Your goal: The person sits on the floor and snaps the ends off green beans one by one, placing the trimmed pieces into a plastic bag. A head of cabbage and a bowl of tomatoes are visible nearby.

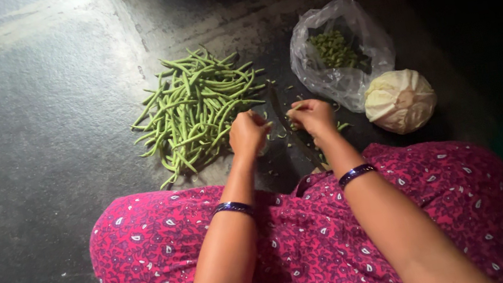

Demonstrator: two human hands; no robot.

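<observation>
- Green beans (195, 106) heaped on dark floor, left of upright blade (294, 135).
- Left hand (248, 133) and right hand (313, 116) each pinch one bean at blade.
- Best: short, even cuts, fingertips clear.
- Bag of cut pieces (340, 53) beyond blade; cabbage (400, 101) right.

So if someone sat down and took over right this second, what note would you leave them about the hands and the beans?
Left hand: closed on a green bean at the edge of the whole-bean pile.
Right hand: pinching the same bean's other end, beside an upright curved blade.
Done: cut pieces sit in the plastic bag; scraps lie near the blade.
Left: most of the pile. The cabbage is whole.
</observation>
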